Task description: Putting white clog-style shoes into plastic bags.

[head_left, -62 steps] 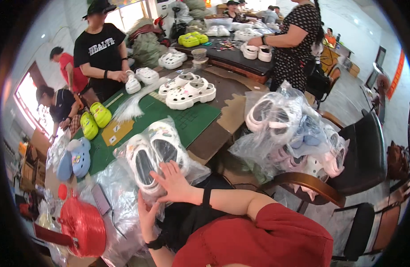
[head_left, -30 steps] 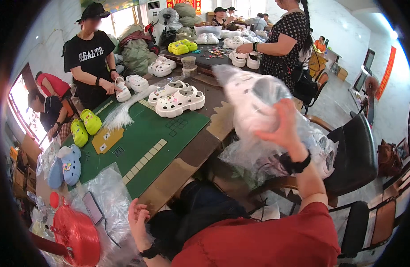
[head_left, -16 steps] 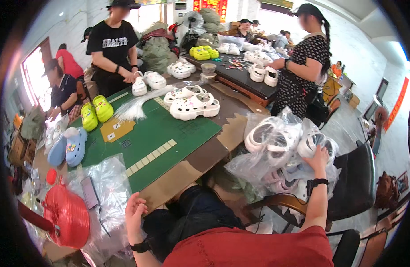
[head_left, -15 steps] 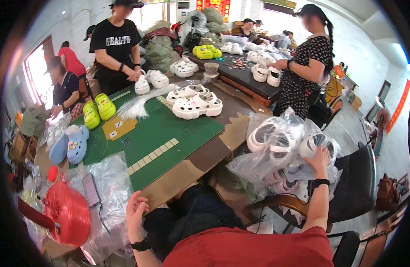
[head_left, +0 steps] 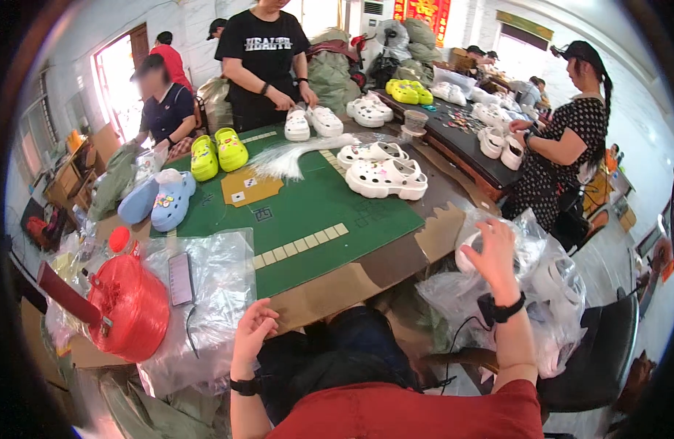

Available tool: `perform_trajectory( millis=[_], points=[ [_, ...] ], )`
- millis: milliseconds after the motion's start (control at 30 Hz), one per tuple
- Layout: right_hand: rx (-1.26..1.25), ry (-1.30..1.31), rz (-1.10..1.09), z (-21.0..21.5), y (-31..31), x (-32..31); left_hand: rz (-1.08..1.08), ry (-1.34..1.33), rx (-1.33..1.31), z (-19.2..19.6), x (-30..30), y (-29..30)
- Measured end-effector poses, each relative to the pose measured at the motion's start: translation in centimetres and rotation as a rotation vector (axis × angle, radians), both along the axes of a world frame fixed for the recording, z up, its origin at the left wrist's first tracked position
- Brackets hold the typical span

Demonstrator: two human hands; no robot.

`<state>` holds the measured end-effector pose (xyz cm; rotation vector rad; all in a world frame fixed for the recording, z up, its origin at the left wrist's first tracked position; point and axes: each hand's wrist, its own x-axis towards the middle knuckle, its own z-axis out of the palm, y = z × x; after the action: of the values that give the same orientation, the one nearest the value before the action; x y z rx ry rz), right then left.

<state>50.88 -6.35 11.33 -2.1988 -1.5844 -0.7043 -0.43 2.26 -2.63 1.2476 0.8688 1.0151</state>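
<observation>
My right hand [head_left: 495, 256] is open, its fingers spread and bent, in front of a clear plastic bag [head_left: 552, 311] of white clogs on the black chair; whether it touches the bag I cannot tell. Nothing shows in its grip. At the near edge of the table, my left hand [head_left: 253, 333] is empty with its fingers loosely bent and apart. Beside it lies a clear plastic sheet [head_left: 223, 252]. Farther in, a pair of white clogs [head_left: 384, 179] with charms sits on the table, near a bundle of white strands [head_left: 289, 157] on the green mat [head_left: 293, 219].
To the left are a phone [head_left: 180, 279] with a cable, a red roll of plastic twine [head_left: 136, 314], blue clogs [head_left: 173, 201] and yellow-green clogs [head_left: 231, 150]. A co-worker [head_left: 267, 58] handles white clogs across the table; another person [head_left: 571, 139] stands at the black table. The chair [head_left: 607, 358] is at my right.
My right hand has lifted off the bagged clogs and moved left and forward. The view has turned so the table sits farther right. My left hand remains by the table edge.
</observation>
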Motion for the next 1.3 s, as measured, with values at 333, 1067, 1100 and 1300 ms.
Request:
perform_trajectory(
  millis=[333,1067,1100,1300],
  points=[
    [-0.079,0.282,0.029,-9.8,22.5,5.7,-0.031,0.008,-0.032,-0.4,0.3,0.1],
    [0.215,0.114,0.497,-5.9,24.1,-3.4,-0.089,-0.097,-0.084,-1.1,0.1,0.7],
    [0.234,0.126,0.545,-4.8,23.3,-5.5,-0.090,-0.080,-0.070,-1.0,0.0,0.5],
    [0.321,0.462,0.717,-3.9,17.7,-15.8,-0.085,-0.098,-0.020,-1.7,0.4,0.5]
  ],
)
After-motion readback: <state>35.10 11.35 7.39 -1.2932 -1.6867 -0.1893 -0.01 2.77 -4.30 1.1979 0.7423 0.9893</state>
